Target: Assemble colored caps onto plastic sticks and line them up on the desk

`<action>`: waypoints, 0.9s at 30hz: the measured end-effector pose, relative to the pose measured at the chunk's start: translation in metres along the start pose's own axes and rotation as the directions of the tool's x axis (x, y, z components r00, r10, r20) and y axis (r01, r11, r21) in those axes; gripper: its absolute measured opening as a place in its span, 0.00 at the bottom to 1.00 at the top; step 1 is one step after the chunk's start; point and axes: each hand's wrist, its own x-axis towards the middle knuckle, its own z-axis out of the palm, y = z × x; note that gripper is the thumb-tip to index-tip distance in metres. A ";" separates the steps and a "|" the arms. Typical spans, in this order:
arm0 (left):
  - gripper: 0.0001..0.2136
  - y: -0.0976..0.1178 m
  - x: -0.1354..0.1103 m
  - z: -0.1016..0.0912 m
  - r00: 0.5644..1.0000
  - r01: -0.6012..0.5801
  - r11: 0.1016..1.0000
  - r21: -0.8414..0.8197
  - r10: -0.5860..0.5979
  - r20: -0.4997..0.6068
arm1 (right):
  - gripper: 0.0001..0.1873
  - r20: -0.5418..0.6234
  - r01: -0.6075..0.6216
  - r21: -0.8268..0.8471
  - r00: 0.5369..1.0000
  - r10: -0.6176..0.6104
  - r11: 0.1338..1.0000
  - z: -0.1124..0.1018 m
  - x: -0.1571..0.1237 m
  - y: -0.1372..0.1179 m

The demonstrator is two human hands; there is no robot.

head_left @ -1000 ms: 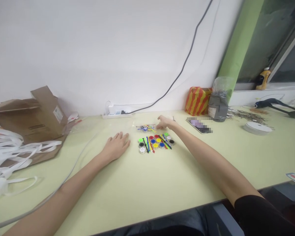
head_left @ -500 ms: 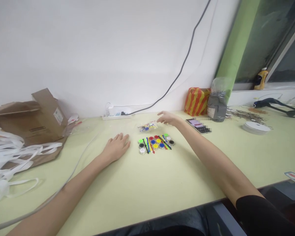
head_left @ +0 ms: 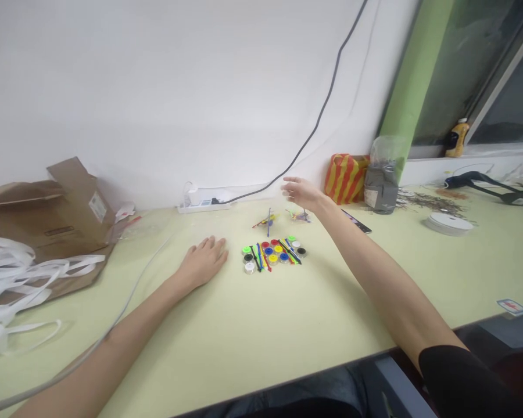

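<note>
My left hand lies flat on the pale yellow table, fingers spread, with nothing in it. Just right of it sit round caps on clear bases, in red, yellow, blue, green, black and white, with thin coloured arrow-tipped sticks between them. Behind these is a small cluster of coloured pieces, one grey-blue stick among them pointing upward. My right hand hovers further back with its fingers stretched to the left and apart. Below it is a second, blurred cluster of small coloured pieces.
A brown cardboard box and tangled white strips occupy the left. Along the wall are a power strip, a striped bag and a grey bag. A phone and a white roll lie right.
My right hand has risen slightly. The single cluster of coloured pieces, seen before in what looks like clear plastic, now shows as two separate clusters. My left hand has stayed put.
</note>
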 end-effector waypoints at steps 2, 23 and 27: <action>0.28 -0.001 0.000 0.001 1.000 0.005 1.000 -0.004 -0.005 0.001 | 0.23 0.002 0.047 0.056 0.999 -0.047 0.997 0.000 0.001 -0.006; 0.23 0.028 -0.011 -0.014 0.912 -0.244 0.940 -0.239 0.139 -0.386 | 0.42 0.020 0.356 0.214 0.929 -0.369 0.910 0.077 -0.023 -0.026; 0.23 0.044 -0.022 -0.028 0.918 -0.344 0.723 -0.599 0.127 -0.374 | 0.52 0.135 0.333 0.233 0.919 -0.369 0.914 0.114 -0.038 -0.003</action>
